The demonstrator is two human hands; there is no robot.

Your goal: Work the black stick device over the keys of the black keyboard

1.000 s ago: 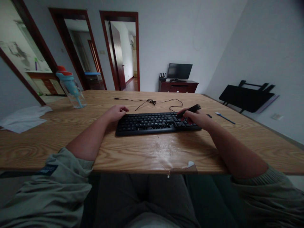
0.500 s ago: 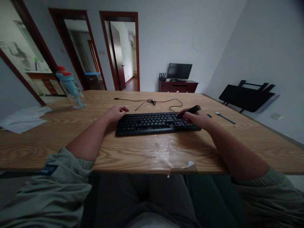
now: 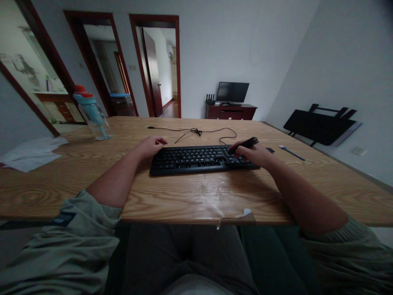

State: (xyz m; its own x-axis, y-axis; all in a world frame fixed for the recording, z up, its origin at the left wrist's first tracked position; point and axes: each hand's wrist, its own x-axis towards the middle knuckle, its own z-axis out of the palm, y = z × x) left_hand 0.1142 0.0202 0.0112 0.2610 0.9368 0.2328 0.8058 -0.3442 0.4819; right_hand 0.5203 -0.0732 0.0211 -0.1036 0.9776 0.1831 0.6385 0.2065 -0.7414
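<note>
A black keyboard (image 3: 187, 157) lies flat on the wooden table in front of me. My left hand (image 3: 151, 146) is at its far left corner, fingers curled and touching the edge, steadying it. Over the number pad at the right end is my right hand (image 3: 250, 153), its fingers closed around a short black stick-like tool (image 3: 245, 145). One end of the tool points down to the keys and the other sticks up to the right. Whether its lower tip touches the keys I cannot tell. The keyboard's cable (image 3: 196, 131) is bundled behind it.
A blue-handled brush (image 3: 293, 153) and a small dark piece (image 3: 270, 150) lie right of my right hand. On the left stand a water bottle (image 3: 92, 112) with a red lid and some white tissues (image 3: 33, 153). Peeling tape (image 3: 246, 212) marks the near edge of the table (image 3: 172, 200).
My right hand tilts the black tool a little differently over the number pad. My left hand and the keyboard stay in place.
</note>
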